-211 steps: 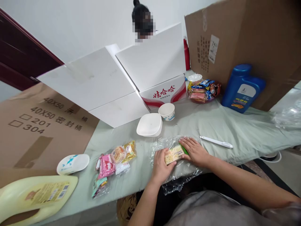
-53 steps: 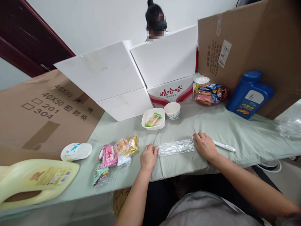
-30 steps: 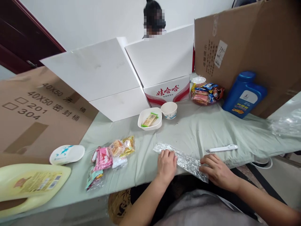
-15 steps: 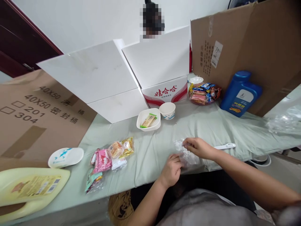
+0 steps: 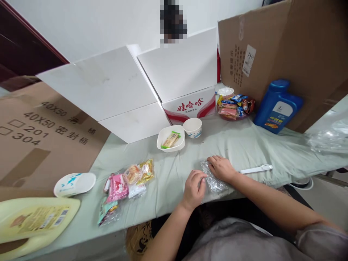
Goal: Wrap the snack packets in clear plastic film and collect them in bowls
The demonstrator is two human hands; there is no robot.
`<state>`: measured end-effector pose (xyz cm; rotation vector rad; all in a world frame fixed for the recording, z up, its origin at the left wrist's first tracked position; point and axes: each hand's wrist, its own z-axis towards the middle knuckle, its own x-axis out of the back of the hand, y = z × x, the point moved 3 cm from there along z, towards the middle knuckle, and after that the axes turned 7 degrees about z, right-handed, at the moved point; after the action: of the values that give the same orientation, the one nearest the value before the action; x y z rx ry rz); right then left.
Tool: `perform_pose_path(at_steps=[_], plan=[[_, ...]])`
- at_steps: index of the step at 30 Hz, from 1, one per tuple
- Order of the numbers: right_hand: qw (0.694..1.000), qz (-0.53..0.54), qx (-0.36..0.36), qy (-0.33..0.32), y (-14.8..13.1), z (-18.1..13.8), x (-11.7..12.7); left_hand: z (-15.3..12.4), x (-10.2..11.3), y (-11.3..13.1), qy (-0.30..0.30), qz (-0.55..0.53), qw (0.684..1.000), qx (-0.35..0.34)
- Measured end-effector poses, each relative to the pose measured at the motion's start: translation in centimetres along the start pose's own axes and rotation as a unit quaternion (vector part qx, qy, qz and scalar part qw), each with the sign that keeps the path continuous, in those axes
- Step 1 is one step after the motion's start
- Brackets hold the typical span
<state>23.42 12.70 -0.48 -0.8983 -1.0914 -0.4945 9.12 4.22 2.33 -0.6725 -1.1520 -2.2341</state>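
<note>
A folded piece of clear plastic wrap [image 5: 212,180] lies on the pale green cloth [image 5: 244,145] near the front edge of the table. My right hand [image 5: 221,168] rests flat on its far end, fingers stretched out. My left hand [image 5: 193,188] presses its near left side with curled fingers. Further back, a white square bowl [image 5: 178,144] holds a snack bar [image 5: 170,139] with green ends. A white paper cup [image 5: 193,127] stands beside the bowl.
A clear bag of packaged snacks [image 5: 127,183] lies left of my hands; a white pen-like tool [image 5: 255,169] lies right. At the back are a white carton [image 5: 187,105], a snack dish [image 5: 234,107], a blue jug [image 5: 277,107], cardboard walls. A person sits behind the carton. A cream jug [image 5: 32,224] is bottom left.
The snack bar went from the wrap into the white bowl. The wrap was then rolled into a long strip and folded down to a small pad under both hands.
</note>
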Motion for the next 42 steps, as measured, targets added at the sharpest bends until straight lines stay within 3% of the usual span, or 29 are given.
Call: perform_pose_path(at_steps=[4, 7, 10, 11, 13, 15, 17, 19, 25, 32, 36, 42], plan=[[1.000, -0.004, -0.004, -0.004, 0.0, 0.2, 0.0, 1.7, -1.4, -0.5, -0.094, 0.078, 0.991, -0.058], [0.998, -0.023, -0.050, 0.009, 0.8, 0.5, 1.1, 1.8, -2.4, -1.9, -0.098, 0.149, 0.984, -0.023], [0.991, -0.039, -0.101, 0.076, 1.8, 0.3, 3.2, 1.4, -2.8, -2.5, -0.100, 0.160, 0.982, -0.017], [0.991, -0.027, -0.085, 0.098, 1.7, -0.1, 3.9, 1.3, -2.8, -2.6, -0.101, 0.157, 0.982, -0.019], [0.995, 0.028, 0.016, 0.093, 0.8, -1.4, 4.6, 1.2, -2.6, -2.6, -0.100, 0.150, 0.983, -0.022], [0.985, 0.090, 0.147, 0.011, -0.7, -3.5, 4.4, 1.2, -2.4, -2.5, -0.099, 0.144, 0.984, -0.027], [0.968, 0.121, 0.208, -0.068, -2.0, -5.8, 3.6, 1.2, -2.3, -2.4, -0.102, 0.146, 0.983, -0.032], [0.969, 0.126, 0.193, -0.092, -2.6, -7.6, 2.8, 1.1, -2.4, -2.3, -0.113, 0.148, 0.982, -0.041], [0.979, 0.139, 0.150, -0.019, -2.8, -9.4, 2.1, 1.0, -2.4, -1.4, -0.110, 0.135, 0.982, -0.072], [0.978, 0.118, 0.164, -0.055, -2.7, -6.7, 3.5, 1.1, -2.1, -1.9, -0.108, 0.077, 0.990, -0.056], [0.989, 0.098, 0.091, -0.063, -1.6, -2.5, 3.9, 0.9, -2.4, -3.0, -0.089, 0.061, 0.993, -0.051], [0.995, -0.013, -0.002, -0.095, -0.2, 1.6, 1.1, 0.6, -2.6, -3.4, -0.072, 0.067, 0.995, -0.014]])
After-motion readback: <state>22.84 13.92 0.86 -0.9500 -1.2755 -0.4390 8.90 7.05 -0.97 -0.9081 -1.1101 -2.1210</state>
